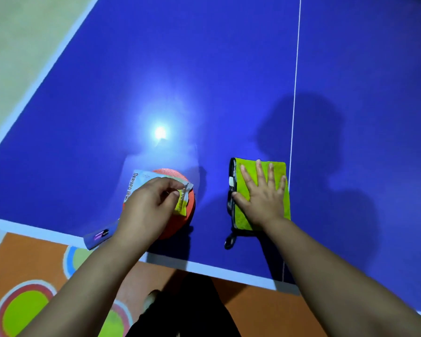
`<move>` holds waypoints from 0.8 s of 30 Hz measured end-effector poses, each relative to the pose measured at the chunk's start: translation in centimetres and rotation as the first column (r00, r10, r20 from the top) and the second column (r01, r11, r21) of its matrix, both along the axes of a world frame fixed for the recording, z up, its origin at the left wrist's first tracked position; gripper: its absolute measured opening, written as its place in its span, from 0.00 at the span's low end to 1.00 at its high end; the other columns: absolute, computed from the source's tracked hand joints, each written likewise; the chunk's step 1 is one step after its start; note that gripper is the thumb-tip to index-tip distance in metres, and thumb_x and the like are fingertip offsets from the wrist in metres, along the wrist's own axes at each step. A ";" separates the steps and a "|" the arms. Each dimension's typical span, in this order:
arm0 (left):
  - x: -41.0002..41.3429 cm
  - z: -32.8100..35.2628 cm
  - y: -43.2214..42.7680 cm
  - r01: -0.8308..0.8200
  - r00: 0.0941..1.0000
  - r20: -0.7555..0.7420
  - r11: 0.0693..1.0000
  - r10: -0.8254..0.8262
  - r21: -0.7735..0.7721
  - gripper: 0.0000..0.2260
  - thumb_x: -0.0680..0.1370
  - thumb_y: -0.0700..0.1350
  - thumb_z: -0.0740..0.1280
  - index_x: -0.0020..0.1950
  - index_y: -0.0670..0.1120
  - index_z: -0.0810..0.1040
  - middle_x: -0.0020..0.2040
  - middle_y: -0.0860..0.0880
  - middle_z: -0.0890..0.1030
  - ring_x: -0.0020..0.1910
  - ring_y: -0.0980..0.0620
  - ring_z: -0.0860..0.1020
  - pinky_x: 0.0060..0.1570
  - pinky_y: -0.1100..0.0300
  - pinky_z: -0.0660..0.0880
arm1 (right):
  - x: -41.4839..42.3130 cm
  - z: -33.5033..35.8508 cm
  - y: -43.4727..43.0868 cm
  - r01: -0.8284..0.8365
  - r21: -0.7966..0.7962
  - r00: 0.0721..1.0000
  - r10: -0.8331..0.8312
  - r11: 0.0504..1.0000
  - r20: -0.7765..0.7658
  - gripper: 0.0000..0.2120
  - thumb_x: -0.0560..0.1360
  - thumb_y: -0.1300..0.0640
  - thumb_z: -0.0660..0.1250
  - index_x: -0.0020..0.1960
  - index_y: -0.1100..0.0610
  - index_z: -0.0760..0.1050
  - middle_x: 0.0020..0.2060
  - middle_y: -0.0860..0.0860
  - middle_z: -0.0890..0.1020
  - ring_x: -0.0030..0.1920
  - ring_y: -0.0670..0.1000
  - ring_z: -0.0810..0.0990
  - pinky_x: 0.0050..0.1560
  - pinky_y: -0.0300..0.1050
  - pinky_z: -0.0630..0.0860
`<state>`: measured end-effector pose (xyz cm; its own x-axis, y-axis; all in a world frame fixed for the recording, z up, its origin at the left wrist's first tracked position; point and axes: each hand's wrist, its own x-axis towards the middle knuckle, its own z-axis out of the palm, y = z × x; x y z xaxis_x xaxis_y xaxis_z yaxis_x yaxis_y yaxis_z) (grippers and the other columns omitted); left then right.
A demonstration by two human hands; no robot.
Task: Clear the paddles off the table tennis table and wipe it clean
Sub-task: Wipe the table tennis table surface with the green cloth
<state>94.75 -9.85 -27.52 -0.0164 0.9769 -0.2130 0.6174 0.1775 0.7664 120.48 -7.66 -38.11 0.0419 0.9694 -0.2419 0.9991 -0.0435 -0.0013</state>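
While the left hand (148, 203) pinches the paddle (178, 227), right hand (263, 198) presses cloth (244, 170).

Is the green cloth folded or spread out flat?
Folded: the green cloth shows stacked dark-edged layers along one edge, under the flat right hand.

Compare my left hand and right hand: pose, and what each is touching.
Pose: the left hand has its fingers curled in a pinch; the right hand lies flat with its fingers spread.
Contact: the left hand pinches the wrapper on the red paddle; the right hand presses the green cloth.
Shared: both are over the blue table, near its front edge.
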 end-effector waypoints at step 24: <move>-12.7 -1.7 3.8 -0.638 0.730 0.283 0.769 0.622 -0.045 0.13 0.76 0.35 0.64 0.41 0.53 0.79 0.41 0.55 0.82 0.40 0.58 0.79 0.40 0.74 0.71 | -22.3 1.3 19.3 -0.017 -0.172 0.999 0.012 0.985 -0.031 0.41 0.75 0.28 0.47 0.78 0.46 0.34 0.77 0.57 0.35 0.74 0.66 0.32 0.67 0.74 0.34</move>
